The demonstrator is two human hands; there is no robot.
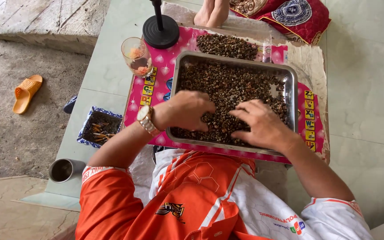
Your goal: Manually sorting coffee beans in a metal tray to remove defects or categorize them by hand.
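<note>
A rectangular metal tray (292, 76) full of small dark brown seeds or beans rests on a pink patterned mat (135, 103). My left hand (186, 110), with a wristwatch on its wrist, lies palm down on the seeds at the tray's near left, fingers curled into them. On the near right side, my right hand (263, 124) rests with its fingers spread and bent onto the seeds. Whether either hand pinches any seeds is hidden. A loose heap of the same seeds (226, 46) lies on the mat beyond the tray.
A glass (136, 55) with orange bits stands left of the tray, a black round stand base (160, 31) behind it. A blue dish (98, 127) of scraps and a metal cup (63, 170) sit at left. Someone's bare feet (211, 12) rest at the far side. An orange sandal (26, 92) lies on the ground.
</note>
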